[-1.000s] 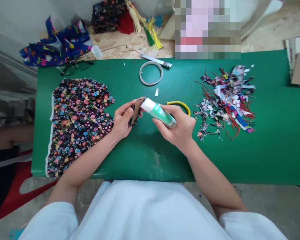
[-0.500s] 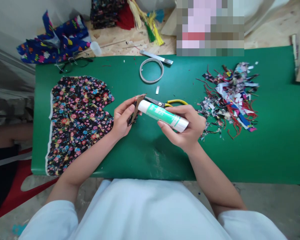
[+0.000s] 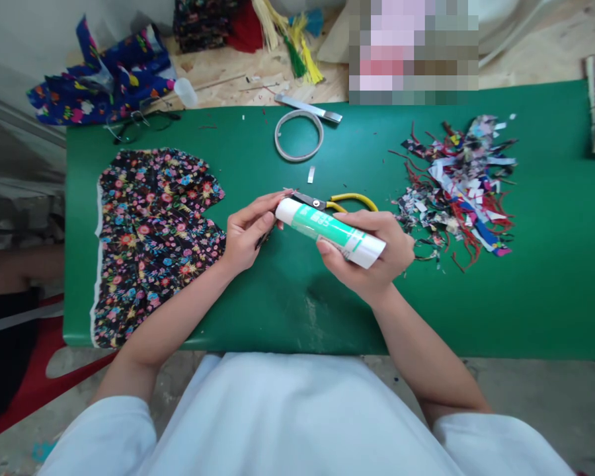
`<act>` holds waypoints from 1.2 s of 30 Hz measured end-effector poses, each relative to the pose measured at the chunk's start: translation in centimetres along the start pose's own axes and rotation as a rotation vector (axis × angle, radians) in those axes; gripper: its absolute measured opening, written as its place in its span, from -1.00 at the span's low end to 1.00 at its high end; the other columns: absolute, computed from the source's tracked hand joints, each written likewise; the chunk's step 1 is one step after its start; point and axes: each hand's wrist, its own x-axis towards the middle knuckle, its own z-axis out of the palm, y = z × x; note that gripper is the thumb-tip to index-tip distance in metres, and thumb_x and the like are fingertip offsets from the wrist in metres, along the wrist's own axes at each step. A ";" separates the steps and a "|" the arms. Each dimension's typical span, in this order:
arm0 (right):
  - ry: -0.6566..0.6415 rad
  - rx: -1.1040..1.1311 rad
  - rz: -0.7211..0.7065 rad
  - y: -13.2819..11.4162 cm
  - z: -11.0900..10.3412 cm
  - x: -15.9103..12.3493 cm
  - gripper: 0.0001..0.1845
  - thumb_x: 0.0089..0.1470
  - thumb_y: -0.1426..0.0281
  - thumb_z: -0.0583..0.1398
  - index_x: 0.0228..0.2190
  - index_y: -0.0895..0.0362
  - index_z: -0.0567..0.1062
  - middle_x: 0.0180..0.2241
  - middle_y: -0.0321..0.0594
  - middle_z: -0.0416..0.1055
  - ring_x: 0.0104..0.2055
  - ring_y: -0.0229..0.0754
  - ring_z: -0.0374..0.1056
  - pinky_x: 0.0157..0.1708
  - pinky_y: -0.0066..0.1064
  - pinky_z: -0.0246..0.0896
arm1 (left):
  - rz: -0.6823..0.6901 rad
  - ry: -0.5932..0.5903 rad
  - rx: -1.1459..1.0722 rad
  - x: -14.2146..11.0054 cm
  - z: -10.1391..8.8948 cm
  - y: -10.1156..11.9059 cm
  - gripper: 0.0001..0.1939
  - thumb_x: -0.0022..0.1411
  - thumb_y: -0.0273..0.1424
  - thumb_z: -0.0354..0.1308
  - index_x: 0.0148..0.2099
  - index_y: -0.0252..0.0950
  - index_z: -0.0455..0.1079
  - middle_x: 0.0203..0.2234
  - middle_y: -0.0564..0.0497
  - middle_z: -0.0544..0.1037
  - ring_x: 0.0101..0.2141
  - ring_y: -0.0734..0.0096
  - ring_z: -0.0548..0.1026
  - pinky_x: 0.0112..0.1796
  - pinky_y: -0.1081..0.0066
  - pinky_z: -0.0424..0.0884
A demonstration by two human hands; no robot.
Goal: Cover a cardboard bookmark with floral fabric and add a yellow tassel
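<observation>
nearest you, your pale shirt [image 3: 287, 410] faces the front edge of the green worktop [image 3: 297, 311], and both your forearms reach over it. your right hand [image 3: 381, 277] is closed around a white-and-green tube [image 3: 327, 231], which looks like a glue stick and slants up and left above the worktop. your left hand [image 3: 245, 231] pinches a small dark piece [image 3: 264, 239] between thumb and fingers, mostly hidden by them. the tube's far end meets or nearly meets the left fingertips; you cannot tell from here whether it touches the piece. the step in hand seems to be gluing along that piece's edge, so your next move probably calls for a steady left pinch, fingertips clear of the edge, and a light, even stroke from the right. black floral cloth [image 3: 158, 238] lies to your left, a heap of scraps [image 3: 456, 198] to your right. just past the tube lie yellow-handled scissors [image 3: 317, 203]; farther off are a white slip [image 3: 311, 174], a ring of tape [image 3: 298, 158] and a cutter knife [image 3: 308, 108], then tassels [image 3: 302, 59] beyond the worktop.
</observation>
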 end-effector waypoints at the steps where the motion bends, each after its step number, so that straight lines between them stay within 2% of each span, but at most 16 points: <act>1: 0.000 0.003 -0.003 -0.1 0.0 0.0 -0.72 0.17 0.04 0.22 -0.20 -0.05 0.48 -0.36 -0.17 0.60 -0.40 -0.07 0.53 -0.39 -0.18 0.49 | 0.008 -0.003 0.012 0.0 0.0 0.0 -0.73 0.20 -0.06 0.34 -0.13 -0.04 0.65 -0.02 0.00 0.67 0.03 0.18 0.58 -0.16 0.24 0.58; 5: 0.007 0.041 -0.012 -0.2 -0.1 0.1 -0.76 0.16 0.11 0.26 -0.20 -0.04 0.49 -0.35 -0.18 0.61 -0.40 -0.09 0.52 -0.38 -0.21 0.49 | 0.037 -0.007 0.029 -0.1 0.0 0.0 -0.76 0.22 -0.08 0.33 -0.13 -0.02 0.65 -0.03 0.03 0.68 0.02 0.20 0.59 -0.19 0.26 0.58; 8: -0.001 0.038 0.013 -0.2 -0.2 0.2 -0.74 0.16 0.09 0.25 -0.21 -0.04 0.48 -0.35 -0.16 0.61 -0.40 -0.08 0.52 -0.39 -0.20 0.48 | 0.048 -0.005 0.013 -0.2 0.0 -0.1 -0.77 0.24 -0.09 0.32 -0.12 -0.02 0.65 -0.05 0.03 0.68 -0.04 0.26 0.60 -0.22 0.29 0.57; 14: 0.014 0.122 0.095 -0.1 0.1 0.4 -0.75 0.14 0.11 0.26 -0.24 -0.02 0.45 -0.36 -0.14 0.58 -0.39 -0.08 0.51 -0.38 -0.19 0.45 | 0.029 0.023 0.033 -0.3 0.0 -0.3 -0.69 0.15 0.01 0.35 -0.16 -0.03 0.65 -0.03 0.02 0.68 -0.11 0.25 0.62 -0.34 0.33 0.53; 18: 0.014 0.189 0.142 0.3 0.5 0.3 -0.74 0.15 0.12 0.27 -0.23 0.01 0.48 -0.32 -0.13 0.57 -0.33 -0.05 0.51 -0.30 -0.17 0.45 | 0.069 0.015 -0.021 -0.2 0.0 -0.6 -0.75 0.21 -0.07 0.34 -0.12 -0.02 0.65 -0.04 0.04 0.69 -0.20 0.33 0.63 -0.35 0.37 0.52; 20: 0.045 0.198 0.105 0.7 0.8 0.3 -0.76 0.12 0.16 0.30 -0.22 0.01 0.50 -0.34 -0.17 0.56 -0.36 -0.08 0.50 -0.33 -0.20 0.44 | 0.104 -0.005 -0.049 -0.1 -0.1 -0.8 -0.77 0.23 -0.11 0.33 -0.11 -0.02 0.65 -0.03 0.05 0.69 -0.25 0.38 0.64 -0.36 0.40 0.51; 24: 0.157 0.237 -0.010 1.4 1.4 0.3 -0.76 0.04 0.23 0.37 -0.24 0.01 0.51 -0.39 -0.29 0.55 -0.47 -0.18 0.45 -0.50 -0.34 0.35 | 0.161 -0.056 -0.079 0.2 -0.3 -1.4 -0.74 0.24 -0.12 0.34 -0.07 -0.05 0.65 -0.03 0.04 0.69 -0.27 0.40 0.65 -0.36 0.44 0.52; 30: 0.167 0.269 -0.072 1.2 1.4 0.6 -0.76 0.07 0.19 0.35 -0.24 0.01 0.52 -0.44 -0.32 0.54 -0.50 -0.20 0.42 -0.54 -0.36 0.33 | 0.141 -0.048 -0.028 0.0 -0.4 -1.3 -0.76 0.26 -0.15 0.32 -0.05 -0.04 0.64 -0.06 0.06 0.70 -0.35 0.49 0.63 -0.33 0.44 0.56; 34: 0.170 0.265 -0.102 0.8 1.2 0.7 -0.77 0.08 0.21 0.34 -0.24 0.02 0.52 -0.45 -0.33 0.55 -0.51 -0.22 0.43 -0.56 -0.39 0.33 | 0.149 -0.059 0.020 -0.2 -0.5 -1.1 -0.76 0.30 -0.17 0.29 -0.03 -0.03 0.64 -0.04 0.05 0.69 -0.28 0.45 0.65 -0.20 0.39 0.59; 36: 0.183 0.247 -0.103 0.7 1.2 0.6 -0.78 0.07 0.24 0.35 -0.24 0.02 0.52 -0.45 -0.33 0.55 -0.50 -0.22 0.44 -0.55 -0.39 0.34 | 0.173 -0.065 0.001 -0.1 -0.5 -1.3 -0.76 0.30 -0.17 0.29 -0.02 -0.01 0.63 -0.03 0.06 0.69 -0.24 0.42 0.66 -0.23 0.39 0.58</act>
